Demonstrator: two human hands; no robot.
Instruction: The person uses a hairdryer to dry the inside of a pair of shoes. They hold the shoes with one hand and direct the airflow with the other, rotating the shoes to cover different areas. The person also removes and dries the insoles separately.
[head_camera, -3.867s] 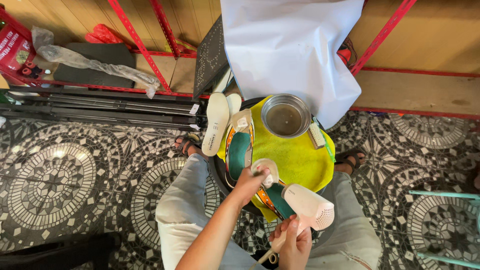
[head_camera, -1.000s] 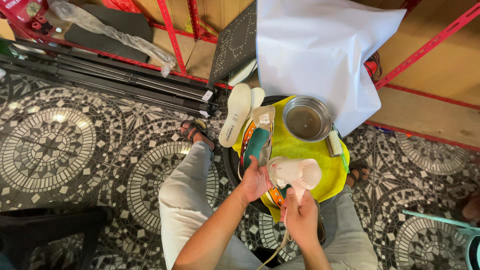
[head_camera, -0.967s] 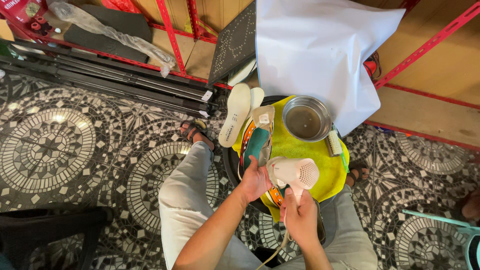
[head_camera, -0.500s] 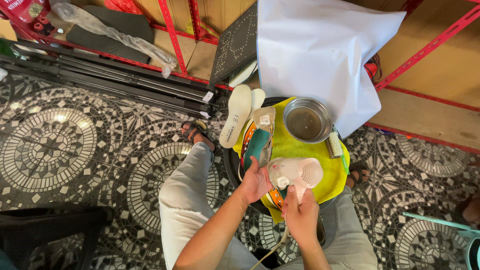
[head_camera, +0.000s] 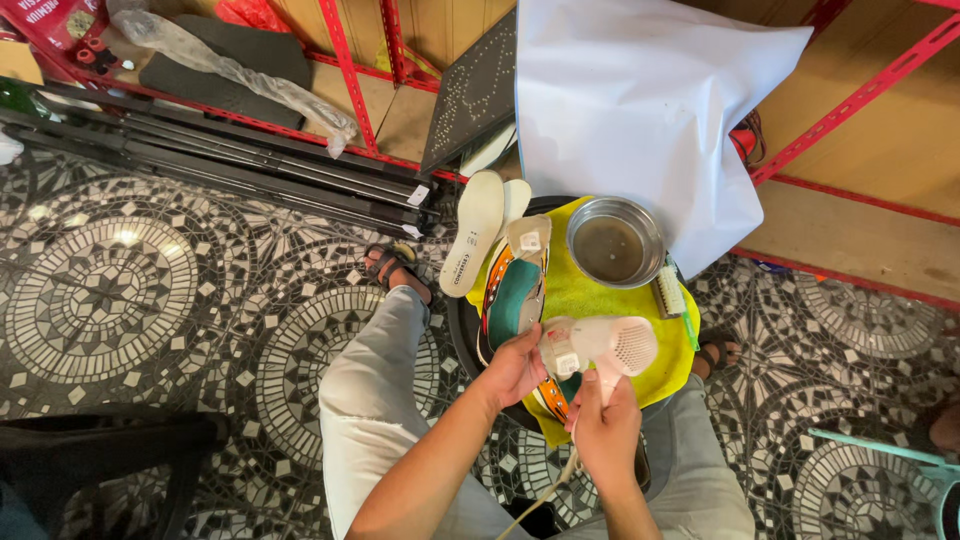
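seated over a patterned tile floor (head_camera: 120, 300), the right hand (head_camera: 605, 435) grips a white hair dryer (head_camera: 600, 345), swung since a second ago to blow left into the teal-lined shoe (head_camera: 515, 310) the left hand (head_camera: 515, 365) steadies, fingers curled on its edge. beyond: two insoles (head_camera: 480, 240), one steel bowl (head_camera: 615, 240), one brush (head_camera: 668, 292).

Dryer (head_camera: 600, 345) handle is hidden inside the right hand (head_camera: 605, 435); its cord (head_camera: 535, 505) runs off the bottom edge. The shoe (head_camera: 515, 305) is partly covered by the left hand (head_camera: 515, 365) and the dryer, its toe end unseen. The stool under the yellow cloth (head_camera: 600, 300) shows only a dark rim. White sheet (head_camera: 640, 110) is cut by the top edge and hides the shelf behind. Brush (head_camera: 668, 295) detail is too small to read. Turquoise object (head_camera: 880, 455) is cut by the right edge.
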